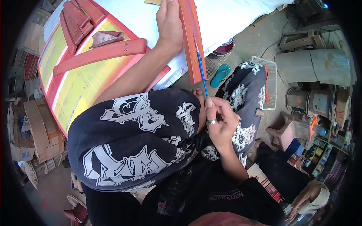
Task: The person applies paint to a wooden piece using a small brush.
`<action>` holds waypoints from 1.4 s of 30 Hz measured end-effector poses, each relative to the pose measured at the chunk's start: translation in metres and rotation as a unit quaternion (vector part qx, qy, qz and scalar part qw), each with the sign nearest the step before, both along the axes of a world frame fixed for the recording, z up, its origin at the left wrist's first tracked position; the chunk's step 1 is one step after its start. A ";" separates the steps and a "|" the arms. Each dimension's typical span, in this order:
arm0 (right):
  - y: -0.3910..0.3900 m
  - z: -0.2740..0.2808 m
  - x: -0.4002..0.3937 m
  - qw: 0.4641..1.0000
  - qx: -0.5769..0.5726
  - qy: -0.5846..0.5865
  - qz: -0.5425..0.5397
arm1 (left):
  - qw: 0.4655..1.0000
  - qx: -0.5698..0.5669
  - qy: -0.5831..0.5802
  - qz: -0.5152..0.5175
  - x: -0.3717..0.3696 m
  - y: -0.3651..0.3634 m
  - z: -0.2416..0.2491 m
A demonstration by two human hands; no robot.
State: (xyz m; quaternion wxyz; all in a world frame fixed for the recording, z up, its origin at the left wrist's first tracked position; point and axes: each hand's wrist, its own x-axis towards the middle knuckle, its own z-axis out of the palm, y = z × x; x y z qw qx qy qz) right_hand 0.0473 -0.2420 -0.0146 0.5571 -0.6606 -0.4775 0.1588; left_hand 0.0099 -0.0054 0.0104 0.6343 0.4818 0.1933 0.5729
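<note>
My left hand (169, 24) is wrapped round the upper part of a long red-orange strip (191, 49) with small holes, tilted nearly upright in this view. My right hand (222, 116), with a ring on one finger, pinches the lower end of a thin blue paintbrush (201, 69). The brush tip lies against the face of the strip, where a darker streak runs along it. To the left, a yellow and red board (85, 73) carries several similar red pieces, one a long curved strip (102, 56). A folded brown sheet (106, 38) lies between them.
White sheeting (233, 15) covers the surface ahead. Beyond my knees are a paint bucket (225, 49), a teal slipper (220, 76) and a white crate (270, 84). An orange stool (288, 130) stands right, another person (311, 196) lower right, cardboard boxes (41, 124) left.
</note>
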 end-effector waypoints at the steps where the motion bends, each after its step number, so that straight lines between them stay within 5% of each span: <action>1: -0.002 -0.001 -0.001 1.000 -0.003 0.002 -0.001 | 1.000 0.004 0.000 -0.001 0.000 0.001 -0.001; 11: -0.014 0.002 -0.002 0.999 -0.035 0.004 0.015 | 1.000 -0.018 -0.008 -0.008 -0.002 0.001 -0.001; 21: 0.005 0.001 0.039 0.977 0.093 0.180 -0.069 | 0.982 -0.067 0.011 -0.175 -0.013 0.013 -0.014; 25: 0.028 -0.029 0.058 0.970 0.088 0.221 -0.044 | 0.958 -0.136 -0.018 -0.251 -0.014 0.011 -0.009; 33: 0.026 -0.129 0.069 0.979 -0.001 0.206 0.001 | 0.962 -0.122 0.033 -0.241 -0.011 0.002 0.007; 42: 0.029 -0.136 0.083 0.968 0.005 0.252 -0.014 | 0.935 -0.184 0.001 -0.304 -0.008 -0.003 0.006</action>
